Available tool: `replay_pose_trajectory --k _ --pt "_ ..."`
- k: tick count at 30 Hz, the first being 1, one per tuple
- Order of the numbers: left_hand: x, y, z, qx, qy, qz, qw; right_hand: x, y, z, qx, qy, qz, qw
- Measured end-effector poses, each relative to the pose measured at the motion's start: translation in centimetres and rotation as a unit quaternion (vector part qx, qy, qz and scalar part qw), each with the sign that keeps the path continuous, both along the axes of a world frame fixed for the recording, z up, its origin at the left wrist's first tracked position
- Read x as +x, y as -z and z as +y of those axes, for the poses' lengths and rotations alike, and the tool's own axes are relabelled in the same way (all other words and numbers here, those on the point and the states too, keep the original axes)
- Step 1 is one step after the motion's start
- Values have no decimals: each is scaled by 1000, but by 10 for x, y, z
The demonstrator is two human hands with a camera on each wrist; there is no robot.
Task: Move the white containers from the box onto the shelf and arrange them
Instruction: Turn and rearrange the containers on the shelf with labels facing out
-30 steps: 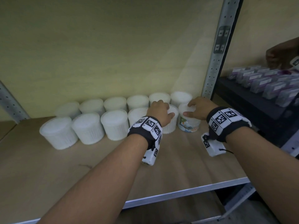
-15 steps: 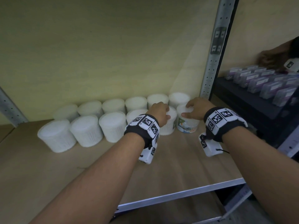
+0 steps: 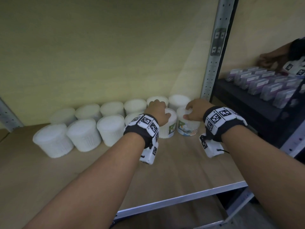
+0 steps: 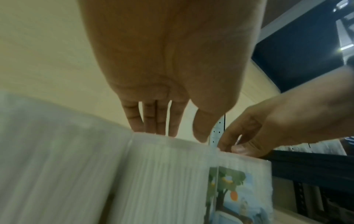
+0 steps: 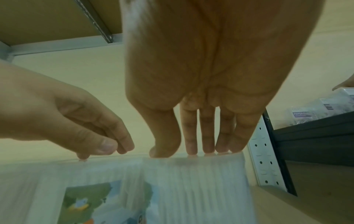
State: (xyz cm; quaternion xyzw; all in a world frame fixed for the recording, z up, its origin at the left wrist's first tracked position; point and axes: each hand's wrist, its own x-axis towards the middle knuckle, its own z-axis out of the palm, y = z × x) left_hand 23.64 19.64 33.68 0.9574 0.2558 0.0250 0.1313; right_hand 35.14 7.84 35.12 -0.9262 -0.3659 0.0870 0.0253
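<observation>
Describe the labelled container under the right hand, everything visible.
The labelled container is a round white ribbed tub, plastic by its look, with a flat pale lid and a colourful picture label on its front. It stands upright at the right end of the front row on the shelf, beside its neighbour. The right hand rests fingertips and thumb on its lid.

The white containers (image 3: 84,137) have ribbed, milky sides; two at the 3 o'clock end carry a label (image 3: 187,129) printed with a green tree, orange fruit and pale blue. The shelf (image 3: 173,176) is tan wood edged in silver. Wristbands (image 3: 145,126) are black with white checker-code tiles. At 2 o'clock, purple boxes (image 3: 267,85).
</observation>
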Motion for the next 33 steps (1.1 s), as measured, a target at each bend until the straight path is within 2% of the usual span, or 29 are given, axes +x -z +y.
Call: replay_pose_trajectory --k 5,21,26,30,33 --pt "3 8 -1 34 -2 -1 999 -1 0 1 -11 -8 -19 1000" --pt "6 -15 3 -25 77 77 994 -4 -4 -1 -15 -20 -29 999" --pt "14 -17 5 8 20 -18 1000 -3 -2 -2 -14 -19 -27 999" --pt "18 -6 0 57 -10 49 997 -3 -2 -2 -11 -18 -26 999" --pt "20 5 0 65 -15 59 996 -3 -1 -2 -12 -18 -27 999"
